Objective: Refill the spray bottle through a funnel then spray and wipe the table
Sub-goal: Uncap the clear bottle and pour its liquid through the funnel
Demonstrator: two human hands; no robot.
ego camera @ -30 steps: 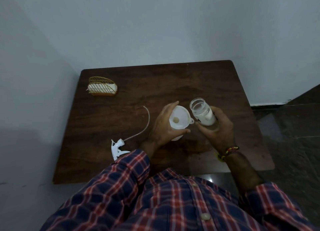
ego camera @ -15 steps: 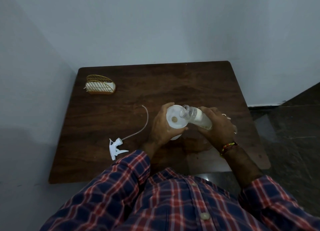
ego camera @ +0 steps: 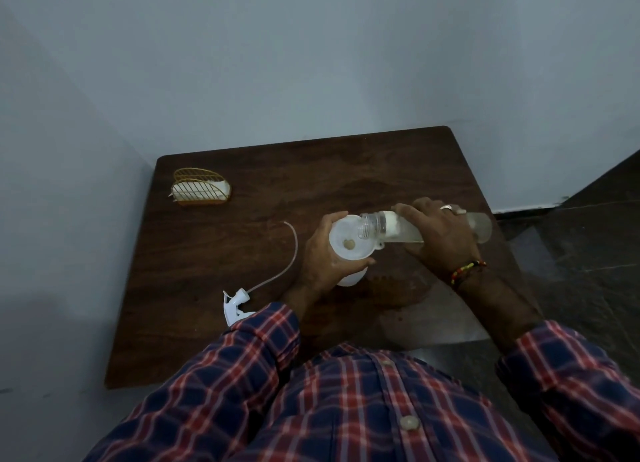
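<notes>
The surface [ego camera: 214, 253] is dark wood, set into a wall corner, and your pour happens near its middle, toward the right edge. Your right hand [ego camera: 440, 236] is wrapped around a clear bottle [ego camera: 481, 231] tipped nearly flat, its open mouth over the funnel [ego camera: 349, 243]. Your left hand [ego camera: 322, 257] grips the funnel rim and the white spray bottle [ego camera: 351, 279] beneath it, which stands upright on the surface; most of that bottle is hidden by the hand and funnel. Near the back left corner sits a wire holder [ego camera: 202, 191] with something white in it, probably napkins for wiping. The trigger head [ego camera: 235, 304] lies near the front left part of the surface, well apart from the bottle, its tube [ego camera: 289, 253] curving toward the middle.

You look to be in the refill, with spraying and wiping not yet begun. The main risk is overflow: the clear bottle is tilted steeply, and if liquid arrives faster than the narrow funnel hole drains, it will pool and spill over the rim. The mouth sits near the funnel's right edge, so a small drift could send the stream outside. You also cannot see the fill level, so you may overfill. If your left grip loosens, the funnel could tilt or the bottle tip.
</notes>
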